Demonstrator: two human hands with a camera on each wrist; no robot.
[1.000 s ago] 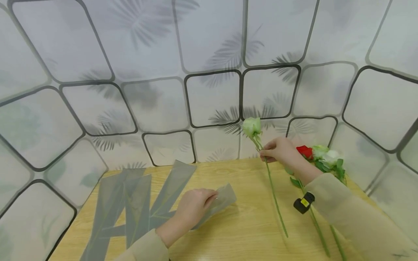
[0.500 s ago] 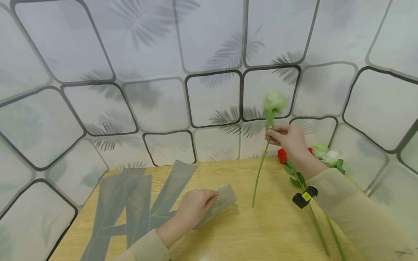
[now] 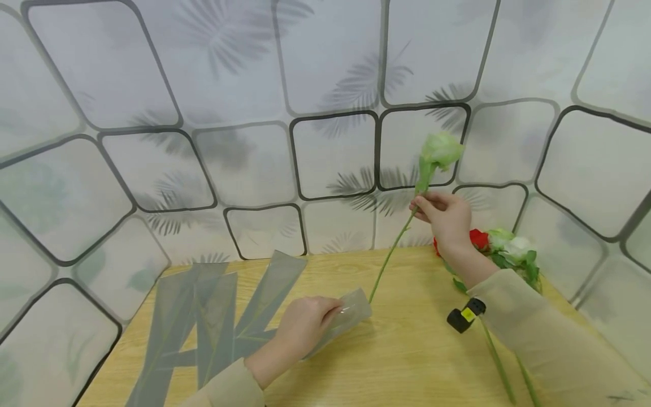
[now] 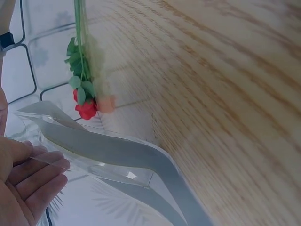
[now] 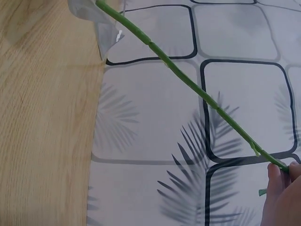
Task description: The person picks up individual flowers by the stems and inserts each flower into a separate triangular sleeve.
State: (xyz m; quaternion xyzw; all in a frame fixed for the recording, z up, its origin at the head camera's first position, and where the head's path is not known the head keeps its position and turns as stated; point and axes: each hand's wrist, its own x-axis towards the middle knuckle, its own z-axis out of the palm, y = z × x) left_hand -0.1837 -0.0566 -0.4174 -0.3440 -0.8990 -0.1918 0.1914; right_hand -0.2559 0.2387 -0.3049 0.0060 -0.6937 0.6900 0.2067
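Observation:
My right hand [image 3: 447, 223] pinches the stem of a pale green rose [image 3: 440, 150] just below its bloom, held up in front of the wall. From there the stem [image 5: 183, 77] slants down to the left, its lower tip right at the mouth of a clear flower sleeve with grey edges [image 3: 351, 308]. Between thumb and fingers my left hand [image 3: 302, 322] pinches that sleeve by its upper layer. In the left wrist view the mouth of the sleeve [image 4: 108, 146] gapes, its two layers apart.
Several grey-edged flower sleeves [image 3: 216, 316] with stems in them lie overlapping on the left of the wooden table [image 3: 396, 362]. On the right, beneath my right forearm, lie red roses [image 3: 479, 239] and white roses [image 3: 516, 249]. A patterned cloth wall [image 3: 335, 226] rises behind the table.
My right hand has raised the pale green rose and tilted it, so its bloom leans right and its stem tip now meets the sleeve's mouth. The left hand has stayed almost still.

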